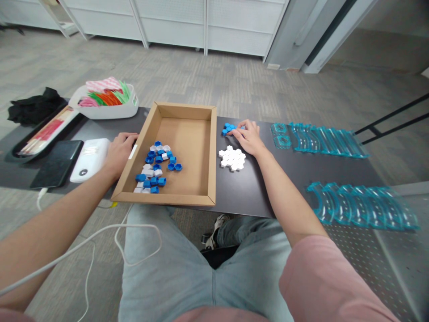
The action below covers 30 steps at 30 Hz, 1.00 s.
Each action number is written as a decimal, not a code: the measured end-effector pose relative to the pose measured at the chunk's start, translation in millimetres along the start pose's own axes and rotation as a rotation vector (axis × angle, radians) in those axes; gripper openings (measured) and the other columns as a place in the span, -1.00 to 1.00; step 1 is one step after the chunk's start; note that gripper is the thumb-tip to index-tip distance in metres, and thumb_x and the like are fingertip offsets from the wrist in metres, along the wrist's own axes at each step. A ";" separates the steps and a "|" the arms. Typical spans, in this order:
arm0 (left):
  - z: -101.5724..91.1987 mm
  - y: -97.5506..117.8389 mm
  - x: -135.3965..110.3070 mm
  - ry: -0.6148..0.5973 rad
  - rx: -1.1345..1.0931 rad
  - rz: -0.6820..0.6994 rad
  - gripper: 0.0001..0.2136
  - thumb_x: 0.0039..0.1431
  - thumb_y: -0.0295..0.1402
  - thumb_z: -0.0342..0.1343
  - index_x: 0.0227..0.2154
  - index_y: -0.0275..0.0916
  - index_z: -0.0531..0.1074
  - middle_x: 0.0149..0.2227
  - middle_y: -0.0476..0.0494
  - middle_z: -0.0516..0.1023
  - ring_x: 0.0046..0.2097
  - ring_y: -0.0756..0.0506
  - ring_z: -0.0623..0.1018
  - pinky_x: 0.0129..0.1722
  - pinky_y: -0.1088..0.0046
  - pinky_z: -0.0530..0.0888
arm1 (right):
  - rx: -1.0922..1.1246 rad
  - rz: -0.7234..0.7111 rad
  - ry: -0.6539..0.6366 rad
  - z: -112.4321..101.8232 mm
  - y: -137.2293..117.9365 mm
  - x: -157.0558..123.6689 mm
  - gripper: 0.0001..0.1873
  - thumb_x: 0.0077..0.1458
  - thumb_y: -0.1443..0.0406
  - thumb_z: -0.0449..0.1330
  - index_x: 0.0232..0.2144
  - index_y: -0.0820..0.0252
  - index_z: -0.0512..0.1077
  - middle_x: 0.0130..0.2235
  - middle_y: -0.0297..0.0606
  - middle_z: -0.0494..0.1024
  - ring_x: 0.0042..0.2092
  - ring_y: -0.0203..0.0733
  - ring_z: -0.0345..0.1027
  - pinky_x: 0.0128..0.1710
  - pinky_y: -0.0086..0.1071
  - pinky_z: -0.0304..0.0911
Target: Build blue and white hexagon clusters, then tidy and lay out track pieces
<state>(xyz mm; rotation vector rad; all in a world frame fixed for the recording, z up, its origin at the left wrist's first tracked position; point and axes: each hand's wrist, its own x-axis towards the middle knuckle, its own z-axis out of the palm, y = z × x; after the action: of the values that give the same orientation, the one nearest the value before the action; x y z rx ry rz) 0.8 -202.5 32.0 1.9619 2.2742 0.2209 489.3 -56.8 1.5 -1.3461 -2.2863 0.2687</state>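
Observation:
A shallow cardboard tray (pixel 204 156) lies on the dark table (pixel 301 170). Inside it, at the left, sits a loose heap of several blue and white hexagonal pieces (pixel 156 167). My left hand (pixel 119 150) rests against the tray's left wall, fingers curled on its edge. To the right of the tray, a tight cluster of white hexagons (pixel 233 158) lies on the table. Just beyond it sits a small cluster of blue hexagons (pixel 228 129). My right hand (pixel 248 136) lies flat with its fingertips touching the blue cluster.
Two rows of clear blue curved plastic pieces (pixel 321 139) (pixel 362 205) lie at the right. At the left are a white device (pixel 90 157), a black phone (pixel 56 163), a white basket of coloured items (pixel 107 99), a long dark tray and black cloth. A white cable hangs below.

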 end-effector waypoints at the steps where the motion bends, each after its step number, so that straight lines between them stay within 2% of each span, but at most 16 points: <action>1: 0.2 0.9 -0.2 -0.001 0.003 -0.001 -0.42 0.49 -0.31 -0.02 0.49 -0.31 0.43 0.52 -0.53 0.41 0.50 -0.47 0.43 0.54 -0.10 0.38 | 0.003 0.000 0.000 -0.5 -0.3 0.0 -0.28 0.68 -0.21 -0.07 0.14 -0.15 0.84 0.13 -0.02 0.51 0.24 0.28 0.32 0.40 0.35 0.22; 6: -1.3 3.4 0.3 -0.014 0.016 -0.021 -0.45 0.53 -0.33 -0.03 0.49 -0.30 0.44 0.53 -0.48 0.42 0.51 -0.41 0.44 0.56 0.00 0.38 | 0.020 0.004 0.002 -0.6 -1.2 -0.6 -0.24 0.67 -0.24 -0.08 0.08 -0.10 0.85 0.12 0.00 0.52 0.24 0.29 0.34 0.39 0.33 0.22; 9: -2.5 3.2 1.1 -0.025 0.014 -0.021 -0.44 0.54 -0.33 -0.06 0.50 -0.34 0.42 0.53 -0.51 0.41 0.51 -0.42 0.44 0.55 -0.02 0.38 | 0.049 0.017 0.025 1.5 2.5 0.1 -0.23 0.68 -0.23 -0.09 0.03 -0.04 0.83 0.12 -0.02 0.54 0.24 0.25 0.37 0.41 0.28 0.22; 11: -2.8 2.6 1.5 -0.035 0.015 -0.016 -0.43 0.55 -0.32 -0.07 0.51 -0.36 0.41 0.53 -0.53 0.40 0.50 -0.43 0.44 0.54 -0.05 0.39 | 0.114 0.040 0.081 2.3 8.6 1.9 -0.18 0.71 -0.22 -0.16 -0.06 0.02 0.78 0.09 -0.05 0.56 0.23 0.19 0.40 0.43 0.21 0.23; 14: -2.7 1.4 2.1 -0.028 0.021 -0.010 -0.44 0.55 -0.29 -0.05 0.49 -0.32 0.44 0.52 -0.53 0.42 0.49 -0.44 0.45 0.51 -0.07 0.42 | 0.257 0.098 0.241 0.2 19.9 5.5 -0.13 0.71 -0.20 -0.27 -0.24 0.08 0.65 -0.02 -0.04 0.60 0.15 0.12 0.47 0.36 0.08 0.33; 17: -2.7 0.9 1.5 -0.036 0.012 0.015 -0.45 0.54 -0.28 -0.04 0.47 -0.31 0.45 0.51 -0.54 0.42 0.49 -0.47 0.44 0.50 -0.10 0.43 | 0.354 0.141 0.373 -7.1 23.9 7.0 -0.22 0.67 -0.22 -0.21 -0.30 0.04 0.54 -0.14 -0.07 0.63 0.00 0.09 0.54 0.20 0.02 0.45; 20: -2.7 3.1 -1.5 -0.029 -0.012 0.030 -0.42 0.53 -0.28 -0.02 0.49 -0.36 0.43 0.51 -0.58 0.41 0.49 -0.49 0.42 0.50 -0.16 0.41 | 0.399 0.105 0.372 -18.4 7.6 5.0 -0.26 0.60 -0.31 -0.07 -0.27 0.02 0.58 -0.20 -0.13 0.64 -0.07 0.06 0.56 0.11 -0.01 0.48; 22: -2.2 5.8 -4.1 -0.005 -0.033 0.029 -0.41 0.51 -0.26 0.00 0.50 -0.37 0.43 0.51 -0.57 0.41 0.47 -0.49 0.41 0.51 -0.16 0.38 | 0.441 0.034 0.295 -25.9 -18.3 2.3 -0.29 0.56 -0.34 0.03 -0.24 0.01 0.64 -0.20 -0.15 0.67 -0.08 0.05 0.57 0.08 -0.02 0.49; 24: -0.9 8.1 -5.8 0.011 -0.061 0.027 -0.40 0.52 -0.24 -0.01 0.51 -0.37 0.44 0.51 -0.55 0.41 0.46 -0.48 0.41 0.52 -0.14 0.36 | 0.479 -0.069 0.164 -31.2 -55.8 -0.6 -0.35 0.55 -0.31 0.11 -0.20 -0.01 0.68 -0.17 -0.15 0.70 -0.09 0.04 0.57 0.03 -0.04 0.48; 27: 3.0 8.2 -5.3 0.034 -0.094 0.019 -0.38 0.51 -0.20 -0.01 0.52 -0.30 0.45 0.52 -0.51 0.40 0.48 -0.48 0.41 0.53 -0.11 0.35 | 0.427 -0.309 -0.162 -30.5 -123.3 -3.4 -0.58 0.56 -0.11 0.24 -0.09 0.00 0.72 -0.10 -0.16 0.75 -0.09 0.01 0.57 -0.01 -0.10 0.42; 29: 6.3 6.2 -3.8 0.060 -0.107 0.013 -0.37 0.47 -0.19 0.03 0.52 -0.22 0.47 0.51 -0.47 0.42 0.49 -0.48 0.41 0.52 -0.09 0.36 | 0.290 -0.485 -0.407 -23.0 -165.5 -2.5 -0.76 0.51 0.05 0.33 -0.03 0.00 0.72 -0.05 -0.18 0.76 -0.04 0.01 0.60 0.04 -0.12 0.36; 30: 8.0 5.0 -3.1 0.073 -0.112 0.012 -0.37 0.46 -0.19 0.05 0.51 -0.18 0.48 0.51 -0.45 0.44 0.49 -0.48 0.42 0.52 -0.08 0.36 | 0.205 -0.537 -0.490 -17.4 -183.3 -1.1 -0.81 0.47 0.13 0.38 0.01 0.01 0.71 0.00 -0.17 0.77 0.00 0.03 0.60 0.06 -0.12 0.33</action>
<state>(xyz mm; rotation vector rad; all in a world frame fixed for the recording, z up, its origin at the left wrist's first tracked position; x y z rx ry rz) 7.7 -204.6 25.1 1.9426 2.2401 0.4184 356.8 -150.5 88.5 -0.5651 -2.8169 0.6825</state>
